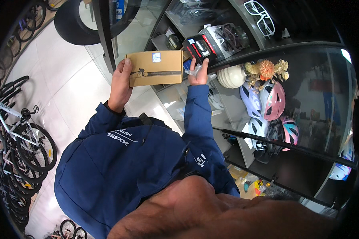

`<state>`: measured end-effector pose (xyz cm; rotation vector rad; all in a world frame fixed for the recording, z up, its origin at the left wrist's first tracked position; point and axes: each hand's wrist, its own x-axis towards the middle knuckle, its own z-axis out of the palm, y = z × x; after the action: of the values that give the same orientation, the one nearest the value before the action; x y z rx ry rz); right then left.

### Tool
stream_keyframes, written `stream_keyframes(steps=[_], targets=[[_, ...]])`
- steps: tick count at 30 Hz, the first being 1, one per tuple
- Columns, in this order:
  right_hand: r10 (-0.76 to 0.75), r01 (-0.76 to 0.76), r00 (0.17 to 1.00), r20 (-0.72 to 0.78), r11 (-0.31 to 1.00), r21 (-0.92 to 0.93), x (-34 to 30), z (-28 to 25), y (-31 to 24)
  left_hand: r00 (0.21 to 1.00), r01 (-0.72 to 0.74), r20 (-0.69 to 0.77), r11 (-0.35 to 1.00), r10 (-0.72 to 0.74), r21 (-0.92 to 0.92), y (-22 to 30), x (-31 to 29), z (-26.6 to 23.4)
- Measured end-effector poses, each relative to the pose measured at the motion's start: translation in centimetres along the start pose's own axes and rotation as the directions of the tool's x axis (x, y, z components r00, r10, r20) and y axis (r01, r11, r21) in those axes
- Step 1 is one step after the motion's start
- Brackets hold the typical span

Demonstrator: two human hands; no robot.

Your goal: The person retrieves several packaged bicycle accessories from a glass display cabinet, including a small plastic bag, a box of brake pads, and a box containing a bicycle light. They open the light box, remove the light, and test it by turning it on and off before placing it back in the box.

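Room to move lies over the pale floor (68, 91) left of the box (154, 68), while the glass case (307, 99), its helmets (273, 99), the vase (232, 76) and black packs (199, 48) crowd the right, bicycles (16, 139) lining the far left.

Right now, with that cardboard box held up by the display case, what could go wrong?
The cardboard box is gripped only at its ends, by the left hand and the right hand, so it might slip. The right hand also holds a crumpled plastic bag, which may weaken that grip. The vase of flowers close by could get knocked.
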<state>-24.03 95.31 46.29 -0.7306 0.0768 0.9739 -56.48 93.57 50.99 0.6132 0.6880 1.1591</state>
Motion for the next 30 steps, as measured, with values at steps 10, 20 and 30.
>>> stream_keyframes(steps=[10, 20, 30], targets=[[0.052, -0.051, 0.999, 0.015, 0.997, -0.054, -2.2, -0.5, 1.1, 0.986, 0.165, 0.012, 0.986, -0.164, -0.037, -0.7, 1.3, 0.4], [-0.012, 0.926, 0.372, 0.928, -0.063, -0.372, -13.6, 3.6, -5.0, 0.953, 0.304, -0.008, 0.951, -0.304, 0.051, 1.1, 3.6, 1.7], [0.179, 0.874, 0.154, 0.972, -0.483, -0.050, -14.9, 5.2, -5.1, 0.909, 0.386, 0.161, 0.922, -0.385, 0.030, 1.7, 3.4, 3.9]])
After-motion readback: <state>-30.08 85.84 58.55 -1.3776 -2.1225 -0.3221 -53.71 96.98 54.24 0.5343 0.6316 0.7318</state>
